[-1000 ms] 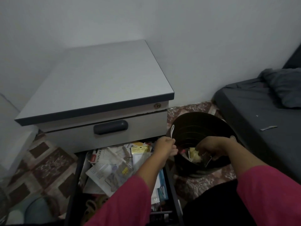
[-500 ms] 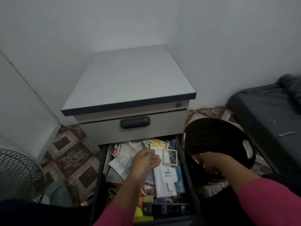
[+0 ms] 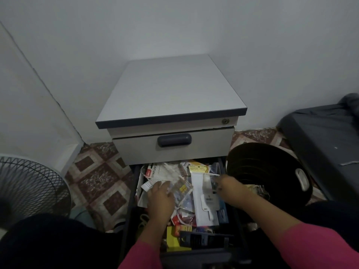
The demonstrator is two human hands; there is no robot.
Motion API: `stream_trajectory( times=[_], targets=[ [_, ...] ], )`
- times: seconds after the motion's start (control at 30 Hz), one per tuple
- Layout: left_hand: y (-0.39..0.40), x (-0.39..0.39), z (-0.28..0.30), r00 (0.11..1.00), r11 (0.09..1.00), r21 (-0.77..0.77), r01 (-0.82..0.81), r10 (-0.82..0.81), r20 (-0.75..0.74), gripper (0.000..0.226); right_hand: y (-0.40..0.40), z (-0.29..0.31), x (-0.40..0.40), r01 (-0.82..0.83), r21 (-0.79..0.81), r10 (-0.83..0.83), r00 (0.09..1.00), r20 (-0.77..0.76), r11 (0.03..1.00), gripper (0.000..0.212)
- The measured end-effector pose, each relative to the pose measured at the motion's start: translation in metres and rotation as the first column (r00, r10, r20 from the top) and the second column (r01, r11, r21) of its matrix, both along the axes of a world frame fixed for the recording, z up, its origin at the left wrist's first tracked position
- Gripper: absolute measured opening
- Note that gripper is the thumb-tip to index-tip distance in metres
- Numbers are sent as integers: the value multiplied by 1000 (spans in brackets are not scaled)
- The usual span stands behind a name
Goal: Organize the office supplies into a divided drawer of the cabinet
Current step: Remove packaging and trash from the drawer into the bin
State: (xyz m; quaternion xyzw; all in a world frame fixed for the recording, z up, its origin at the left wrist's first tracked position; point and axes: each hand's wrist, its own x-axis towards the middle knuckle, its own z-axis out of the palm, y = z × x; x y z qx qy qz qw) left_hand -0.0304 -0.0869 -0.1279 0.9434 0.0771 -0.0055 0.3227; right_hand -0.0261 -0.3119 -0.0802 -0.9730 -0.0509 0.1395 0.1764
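In open drawer [image 3: 223,167]: left hand [image 3: 160,195] flat on packets [image 3: 182,188]; right hand [image 3: 227,184] pinching clear packet [image 3: 210,181].

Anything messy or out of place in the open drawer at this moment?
Yes. The open drawer holds a loose, overlapping heap of packets lying at mixed angles, not sorted into sections. Both hands, left and right, are over the heap.

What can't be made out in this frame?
Head view only:
- Drawer dividers: buried under packets.
- Right hand fingertips: hidden behind a clear packet; grip unclear.
- Black bucket contents: too dark.
- Drawer front: cut off by the bottom edge.
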Motion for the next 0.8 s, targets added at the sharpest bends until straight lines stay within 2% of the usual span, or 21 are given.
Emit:
stream_trajectory(
  times=[0.1, 0.17, 0.23, 0.33, 0.43, 0.5, 0.63, 0.8],
  targets=[
    [-3, -7, -4, 988, 991, 78, 106, -96, -124, 42, 17, -21, -7, -146, -80, 138, 986, -93, 986, 43],
    [-3, -8, -7, 985, 985, 92, 149, -141, -97, 30, 23, -30, -9, -211, -169, 191, 973, -128, 963, 45],
    [-3, -7, -8, 992, 989, 94, 117, -113, -52, 21, 28, -33, -10, -222, -168, 201, 970, -136, 960, 44],
    [0, -4, -3, 996, 996, 5, -92, 92, -1, 20, 31, -34, -11, -45, -68, 42, 998, -36, 997, 47],
    [3, -3, -3, 956, 951, -110, -288, 277, -100, 44, 30, -39, -11, 134, -35, -135, 990, -31, 990, 46],
    [4, -3, -10, 938, 915, -223, -335, 301, -174, 52, 34, -42, -11, 183, -18, -183, 981, -61, 983, 47],
    [-1, -4, -17, 900, 819, -382, -429, 352, -255, 54, 42, -44, -14, 242, 17, -237, 961, -140, 970, 71],
    [-4, 4, -23, 848, 681, -506, -530, 402, -346, 59, 42, -47, -13, 299, 176, -256, 938, -234, 938, 59]
  ],
)
